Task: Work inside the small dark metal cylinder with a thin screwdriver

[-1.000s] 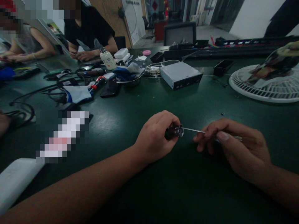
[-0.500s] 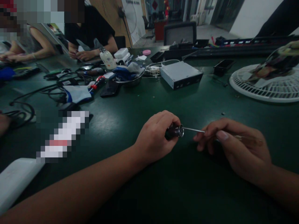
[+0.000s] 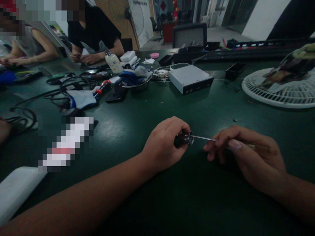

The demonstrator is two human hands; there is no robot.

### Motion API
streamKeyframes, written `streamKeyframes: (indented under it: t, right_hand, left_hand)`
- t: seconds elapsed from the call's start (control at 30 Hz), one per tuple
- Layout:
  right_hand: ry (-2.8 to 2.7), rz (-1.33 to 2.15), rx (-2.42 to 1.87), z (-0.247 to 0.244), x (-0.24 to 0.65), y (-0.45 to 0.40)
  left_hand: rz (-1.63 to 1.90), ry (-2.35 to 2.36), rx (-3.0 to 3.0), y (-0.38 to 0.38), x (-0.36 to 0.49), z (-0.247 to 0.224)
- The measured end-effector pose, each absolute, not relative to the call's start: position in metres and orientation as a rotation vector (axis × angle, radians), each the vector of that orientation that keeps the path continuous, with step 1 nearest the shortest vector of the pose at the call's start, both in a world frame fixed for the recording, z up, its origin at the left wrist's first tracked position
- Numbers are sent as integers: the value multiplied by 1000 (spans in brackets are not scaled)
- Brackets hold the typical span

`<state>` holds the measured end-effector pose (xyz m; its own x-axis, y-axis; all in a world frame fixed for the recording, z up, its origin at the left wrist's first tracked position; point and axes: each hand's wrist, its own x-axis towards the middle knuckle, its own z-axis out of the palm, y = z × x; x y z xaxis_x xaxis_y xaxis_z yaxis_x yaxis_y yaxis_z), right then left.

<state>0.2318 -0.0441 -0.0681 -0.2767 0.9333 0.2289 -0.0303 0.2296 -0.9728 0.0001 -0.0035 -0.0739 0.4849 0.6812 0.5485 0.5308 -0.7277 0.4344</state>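
My left hand point(image 3: 166, 144) is closed around a dark cylindrical part point(image 3: 183, 138), whose shiny round end faces right. A screwdriver point(image 3: 204, 138) with a thin metal shaft and an amber, see-through handle lies in my right hand point(image 3: 251, 157), fingers wrapped round it. The shaft points left, and its tip is at the rim of the cylinder's open end; whether it touches inside cannot be made out. A small nut-like piece point(image 3: 235, 120) rests on the green table point(image 3: 137, 114) beyond my right hand.
A silver drive box point(image 3: 190, 77) stands ahead, a white fan grille point(image 3: 283, 93) at the right. Gloves in a metal bowl point(image 3: 136, 87), a black phone point(image 3: 115, 94), cables and a red screwdriver point(image 3: 103, 87) lie left of centre. Two people sit at the far left.
The screwdriver shaft has shifted very slightly, its tip now a little lower and closer to the cylinder's rim. My left hand has stayed in place.
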Motion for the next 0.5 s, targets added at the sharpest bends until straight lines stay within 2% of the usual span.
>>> streamKeyframes:
  t: [0.3,0.5]
  right_hand:
    - [-1464,1168,-970,-71,232,-45]
    - [-1545,1255,-882,-70,233,-45]
  left_hand:
    - [1048,1038,2534,-5,-1,-73]
    - [1087,1071,2509,-6,-1,-72]
